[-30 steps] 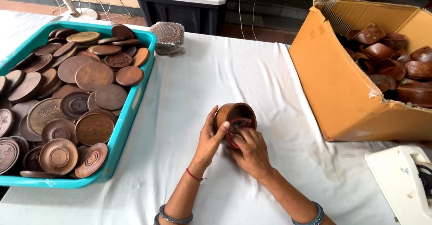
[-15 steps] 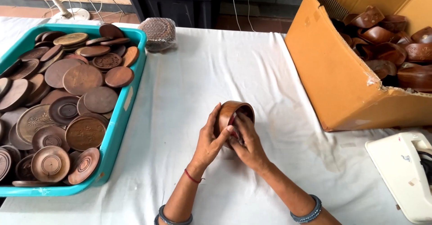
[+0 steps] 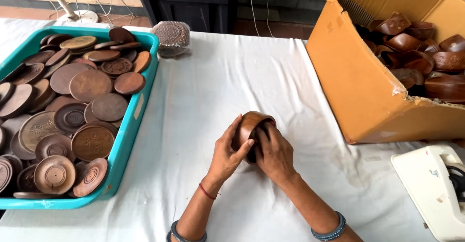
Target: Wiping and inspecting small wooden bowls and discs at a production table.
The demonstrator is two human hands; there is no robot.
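Observation:
A small round brown wooden bowl (image 3: 252, 122) is held tilted just above the white tablecloth (image 3: 218, 87), near the middle of the table. My left hand (image 3: 227, 155) cups its left side with the thumb on the wall. My right hand (image 3: 275, 154) covers its right side, and its fingers reach over the rim into the bowl's mouth. The lower part of the bowl is hidden behind both hands.
A teal plastic tray (image 3: 140, 106) at the left holds several round wooden lids and discs. An open cardboard box (image 3: 353, 82) at the right holds several wooden bowls. A bagged stack of discs (image 3: 172, 36) lies at the back. A white device (image 3: 433, 189) sits at the lower right.
Both hands have kept the bowl between them and turned it a little. The red thing seen inside the bowl a second ago no longer shows.

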